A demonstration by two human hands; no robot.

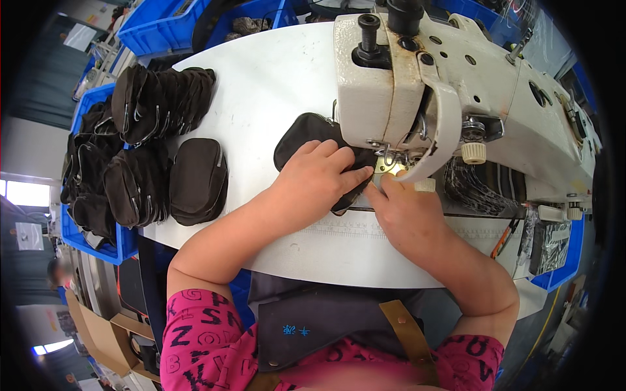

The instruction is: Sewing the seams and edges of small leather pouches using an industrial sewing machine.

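Observation:
A small black zippered pouch [300,135] lies on the white sewing table, its right edge close under the head of a white sewing machine [368,107]. Across the pouch rests my left hand [317,174], fingers curled on the fabric and the index finger stretched toward the lit needle area. My right hand [409,210] is closed by the pouch's right edge, thumb and index finger pinching there beside the needle plate [386,164]. The fingertips of both hands nearly meet. The machine's guard and my fingers partly hide the stitching spot.
Several black pouches [198,181] stand stacked at the left, partly over a blue bin [127,242]. Dark strips with zippers [486,186] lie under the machine arm. An orange-handled tool [502,241] rests at the right by plastic-wrapped packets [549,247]. Blue bins [163,27] stand behind.

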